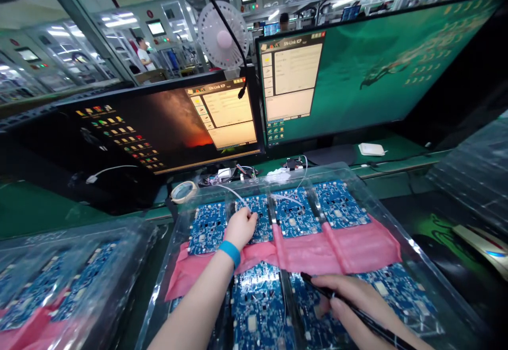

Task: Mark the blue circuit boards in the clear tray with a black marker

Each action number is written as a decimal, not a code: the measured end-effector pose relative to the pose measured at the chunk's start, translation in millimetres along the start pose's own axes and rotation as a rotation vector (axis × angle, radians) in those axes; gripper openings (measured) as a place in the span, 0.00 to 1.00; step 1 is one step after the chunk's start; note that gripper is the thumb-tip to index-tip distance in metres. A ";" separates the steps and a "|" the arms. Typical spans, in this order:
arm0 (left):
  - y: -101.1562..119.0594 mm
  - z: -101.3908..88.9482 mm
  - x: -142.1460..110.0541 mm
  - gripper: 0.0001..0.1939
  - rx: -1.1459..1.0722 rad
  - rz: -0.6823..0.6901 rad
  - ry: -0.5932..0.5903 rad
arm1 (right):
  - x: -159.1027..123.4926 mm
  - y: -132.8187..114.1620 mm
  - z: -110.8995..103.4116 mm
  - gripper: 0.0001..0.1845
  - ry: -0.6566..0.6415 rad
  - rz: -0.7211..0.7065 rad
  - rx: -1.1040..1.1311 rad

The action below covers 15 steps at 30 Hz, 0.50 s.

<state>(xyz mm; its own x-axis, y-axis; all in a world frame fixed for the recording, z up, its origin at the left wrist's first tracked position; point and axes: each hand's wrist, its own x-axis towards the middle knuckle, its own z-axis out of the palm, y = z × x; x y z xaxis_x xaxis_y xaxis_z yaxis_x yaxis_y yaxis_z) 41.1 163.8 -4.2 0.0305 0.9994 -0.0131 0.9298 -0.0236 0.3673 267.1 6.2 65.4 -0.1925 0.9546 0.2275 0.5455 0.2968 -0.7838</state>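
Observation:
My left hand [240,227], with a blue wristband, reaches onto a blue circuit board [254,218] in the back row of a clear plastic tray [400,233]. Its fingers are pinched together at the end of a thin white cable [234,194] on that board. My right hand [353,300] rests low over the front row of boards [257,307], closed round a black pen [357,310] that lies across the fingers. Pink sheets [349,249] lie under the back row of boards.
Two monitors [166,122] [357,64] stand behind the tray, each showing a program window. A roll of tape [183,191] and loose cables lie behind the tray. Another tray of boards [59,281] sits at the left. A white fan [223,35] stands behind.

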 end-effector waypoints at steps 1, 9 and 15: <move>-1.6 0.4 0.5 0.12 -0.002 0.001 -0.003 | -0.1 0.4 -0.4 0.16 0.001 0.002 -0.002; -1.5 2.6 -1.2 0.12 -0.005 0.009 -0.020 | 0.2 13.6 5.3 0.16 0.001 0.000 0.014; -0.4 4.5 -2.5 0.12 0.050 0.030 -0.016 | -0.4 17.3 7.6 0.15 -0.008 0.035 0.014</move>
<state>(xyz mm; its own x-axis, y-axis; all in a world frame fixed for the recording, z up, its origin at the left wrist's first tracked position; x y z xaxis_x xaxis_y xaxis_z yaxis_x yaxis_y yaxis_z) 42.3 161.2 -8.4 0.0639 0.9978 -0.0183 0.9456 -0.0547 0.3208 270.4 10.8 47.4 -0.1796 0.9642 0.1951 0.5408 0.2625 -0.7991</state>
